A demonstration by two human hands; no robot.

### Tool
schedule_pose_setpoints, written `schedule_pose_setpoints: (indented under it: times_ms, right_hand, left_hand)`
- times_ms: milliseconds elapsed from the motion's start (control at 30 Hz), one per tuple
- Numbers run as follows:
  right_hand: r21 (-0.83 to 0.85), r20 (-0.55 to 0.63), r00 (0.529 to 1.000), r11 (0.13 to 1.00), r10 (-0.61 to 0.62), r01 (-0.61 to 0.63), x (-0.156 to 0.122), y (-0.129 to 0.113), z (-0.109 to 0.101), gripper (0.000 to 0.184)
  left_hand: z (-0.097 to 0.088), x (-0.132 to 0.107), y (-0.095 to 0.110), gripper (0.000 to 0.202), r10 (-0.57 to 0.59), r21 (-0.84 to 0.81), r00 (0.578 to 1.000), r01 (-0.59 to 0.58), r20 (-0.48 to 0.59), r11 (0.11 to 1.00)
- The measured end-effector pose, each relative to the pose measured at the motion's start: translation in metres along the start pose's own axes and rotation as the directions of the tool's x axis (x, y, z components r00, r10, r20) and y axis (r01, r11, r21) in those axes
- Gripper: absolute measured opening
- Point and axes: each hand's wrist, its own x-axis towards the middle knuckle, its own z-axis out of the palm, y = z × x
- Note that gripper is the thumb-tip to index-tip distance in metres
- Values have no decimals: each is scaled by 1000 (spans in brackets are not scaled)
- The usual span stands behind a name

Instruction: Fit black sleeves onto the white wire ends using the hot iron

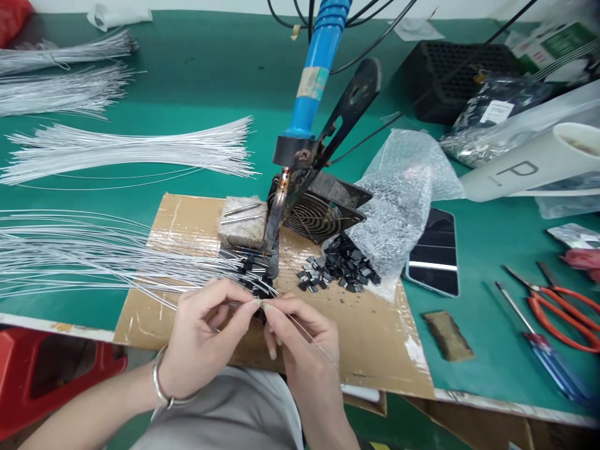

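Note:
My left hand (206, 331) and my right hand (300, 331) meet at the front of the cardboard sheet (375, 344), fingertips almost touching. Both are closed in a pinch. A thin wire (312, 337) runs back from the fingertips across my right hand; what the left fingertips pinch is too small to make out. Just beyond, many white wires (187, 265) lie with their ends over small black parts. Above them a soldering iron with a blue handle (316, 69) points down, its tip beside a pale block (244, 222) with metallic sticks on top.
A small fan (314, 215) stands behind a pile of black connectors (349, 265) and bubble wrap (398, 187). To the right lie a phone (432, 253), a sponge (449, 336), a screwdriver (548, 356) and orange-handled scissors (562, 312). Wire bundles (131, 150) lie at left.

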Motion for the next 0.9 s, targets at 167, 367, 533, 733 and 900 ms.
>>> schedule_pose_setpoints:
  times_ms: [167,367,533,733,900]
  right_hand:
    - [59,28,998,997,55,-56,2,-3,-2,17]
    - [68,13,997,994,81,-82,1,-4,-2,15]
    - [63,2,996,994,91,-90,2,-4,-1,17]
    - [45,64,987,987,150,-153,9,-11,-8,21]
    - [-11,126,975,983,182,-182,11,-13,-16,19]
  left_hand:
    - [1,0,-1,17,-36,19,999,36,17,999]
    - [3,1,-1,17,-30,31,999,29,21,999]
    - [4,1,0,17,-6,52,1000,6,11,999]
    - [-4,5,5,17,93,136,994,-100,57,986]
    - [-7,8,5,17,76,129,993,-87,92,988]
